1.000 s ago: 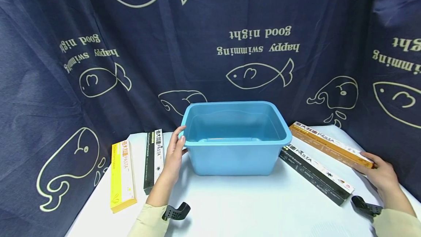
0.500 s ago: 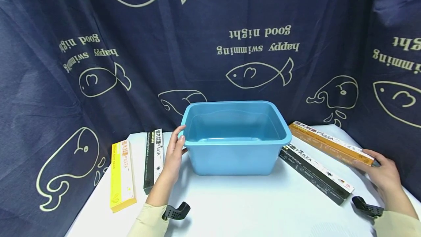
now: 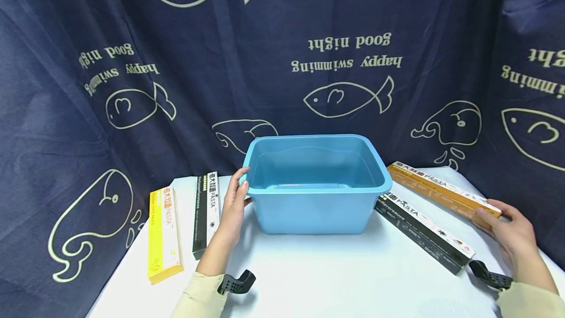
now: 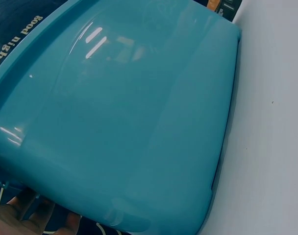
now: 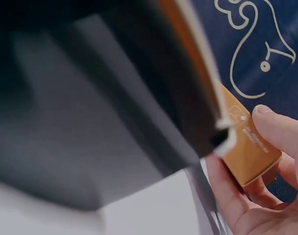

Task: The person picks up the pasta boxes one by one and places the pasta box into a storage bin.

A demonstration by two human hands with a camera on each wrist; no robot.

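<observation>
A blue plastic bin point(image 3: 315, 214) stands in the middle of the table in the head view. My left hand point(image 3: 234, 205) holds its left rim, and the bin's wall point(image 4: 124, 107) fills much of the left wrist view, with curled fingertips point(image 4: 41, 213) at the lower left. On the right, my right hand point(image 3: 512, 227) grips the near end of an orange pasta box point(image 3: 441, 193), thumb on its side and fingers round the far edge. The right wrist view shows that orange end point(image 5: 254, 152) between thumb and fingers. A black pasta box point(image 3: 423, 232) lies beside it, nearer me.
To the left of the bin lie another black pasta box point(image 3: 206, 215) and a yellow pasta box point(image 3: 164, 234). A dark blue curtain point(image 3: 265, 63) with fish drawings hangs behind the white table point(image 3: 335, 278). A dark blurred shape point(image 5: 90, 107) covers much of the right wrist view.
My right hand has shifted its hold on the orange box, with the thumb now on its side. The box's near end sits slightly higher. My left hand stays at the bin's rim.
</observation>
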